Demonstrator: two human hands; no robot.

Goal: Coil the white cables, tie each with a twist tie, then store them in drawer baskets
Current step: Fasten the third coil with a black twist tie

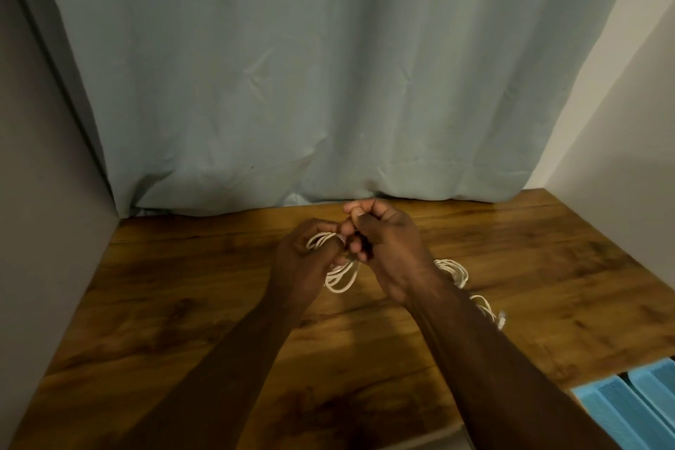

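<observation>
Over the wooden bench [182,303], the left hand [303,259] grips the coiled cable [341,278]; the right hand [380,241] pinches at its middle. A slack grip could let loops spring loose.

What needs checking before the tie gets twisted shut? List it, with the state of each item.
1. Left hand holds the coiled cable with its loops gathered: ok.
2. Right hand has its fingers curled at the top of the coil: ok.
3. Twist tie is in the right fingers and wrapped round the loops: cannot tell, the fingers hide it.
4. Coil is held above the wooden table, free to turn: ok.
5. Second cable on the table lies apart from the held coil: cannot tell, the right forearm covers the gap.
6. Blue baskets are in view for storing: ok.
</observation>
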